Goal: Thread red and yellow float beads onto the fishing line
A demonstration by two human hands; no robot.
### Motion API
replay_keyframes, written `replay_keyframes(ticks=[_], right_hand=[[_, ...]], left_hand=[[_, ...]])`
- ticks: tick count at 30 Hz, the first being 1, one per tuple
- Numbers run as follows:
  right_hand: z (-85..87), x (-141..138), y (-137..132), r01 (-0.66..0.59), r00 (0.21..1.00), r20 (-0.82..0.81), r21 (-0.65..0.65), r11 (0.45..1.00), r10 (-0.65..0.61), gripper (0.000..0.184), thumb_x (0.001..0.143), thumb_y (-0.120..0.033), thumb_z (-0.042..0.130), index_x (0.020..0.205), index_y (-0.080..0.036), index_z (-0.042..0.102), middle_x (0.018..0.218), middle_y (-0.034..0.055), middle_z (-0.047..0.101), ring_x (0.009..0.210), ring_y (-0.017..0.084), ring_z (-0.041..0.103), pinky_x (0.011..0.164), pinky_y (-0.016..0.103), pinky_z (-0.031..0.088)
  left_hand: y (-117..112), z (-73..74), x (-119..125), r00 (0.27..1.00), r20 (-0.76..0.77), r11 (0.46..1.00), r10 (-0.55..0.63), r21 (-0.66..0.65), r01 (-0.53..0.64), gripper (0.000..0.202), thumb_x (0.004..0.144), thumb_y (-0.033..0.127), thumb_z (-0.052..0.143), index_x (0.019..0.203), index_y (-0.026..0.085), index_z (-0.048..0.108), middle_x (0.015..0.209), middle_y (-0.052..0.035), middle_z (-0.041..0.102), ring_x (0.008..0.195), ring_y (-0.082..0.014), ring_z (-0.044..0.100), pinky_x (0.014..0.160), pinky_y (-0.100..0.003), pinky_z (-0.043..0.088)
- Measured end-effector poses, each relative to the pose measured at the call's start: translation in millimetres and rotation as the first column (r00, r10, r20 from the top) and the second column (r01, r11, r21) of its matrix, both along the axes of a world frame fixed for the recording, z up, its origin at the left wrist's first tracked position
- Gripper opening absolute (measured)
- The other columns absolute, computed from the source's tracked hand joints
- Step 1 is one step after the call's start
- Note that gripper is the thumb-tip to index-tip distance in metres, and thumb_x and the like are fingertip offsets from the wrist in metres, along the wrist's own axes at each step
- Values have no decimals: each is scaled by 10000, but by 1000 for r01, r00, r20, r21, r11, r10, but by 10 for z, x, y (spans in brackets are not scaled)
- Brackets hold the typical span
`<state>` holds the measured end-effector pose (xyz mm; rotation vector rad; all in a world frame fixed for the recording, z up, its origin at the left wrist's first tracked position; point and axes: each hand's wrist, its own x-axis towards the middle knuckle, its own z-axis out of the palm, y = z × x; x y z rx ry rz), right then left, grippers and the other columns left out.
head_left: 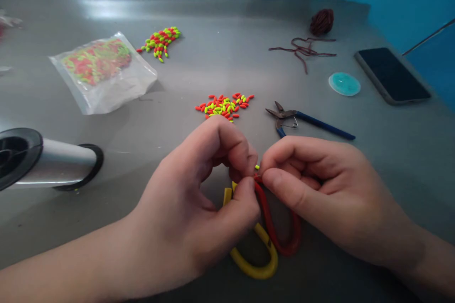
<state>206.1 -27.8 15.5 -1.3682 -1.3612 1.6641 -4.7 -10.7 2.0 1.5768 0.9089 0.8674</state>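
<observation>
the right hand (327, 194) pinches a small red piece (257, 177) between thumb and forefinger. the left hand (199, 194) curls just beside it, thumb and fingertips narrow; i cannot tell whether they grip anything. a green bead (257, 167) shows just past the red piece. below are a red loop (286, 247) and a yellow loop (261, 272). farther out lie a bead pile (222, 106), blue-handled cutters (323, 125), a teal disc (344, 84), a dark-screened phone (393, 75), a silver spool (64, 161) and a clear plain bag (122, 89) of beads.
</observation>
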Motion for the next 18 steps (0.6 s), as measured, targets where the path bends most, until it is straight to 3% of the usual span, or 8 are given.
replay_keyframes(ticks=[3,6,18], right_hand=[[12,-14,2,-15,1000,-13,-18,1000,15,164,1036,-304,639,887,-243,668,557,13,706,411,206,687,356,247,472],[15,-19,-3,-6,1000,-24,-26,1000,5,167,1040,-309,639,890,-241,667,556,14,697,413,206,682,361,250,471],[68,-46,-10,55,998,-38,-23,998,-56,194,1042,-305,623,858,-261,666,564,25,695,433,223,688,349,255,381]], left_hand=[[3,24,16,999,39,998,-16,-66,19,273,1003,80,651,946,282,477,944,67,622,848,-104,621,801,-229,582],[6,46,42,998,68,994,6,-108,1,338,927,47,692,902,271,440,902,74,617,813,-101,611,754,-217,581],[65,119,67,995,39,975,87,-207,-77,404,824,7,709,818,257,391,814,87,637,740,-89,594,675,-190,547]])
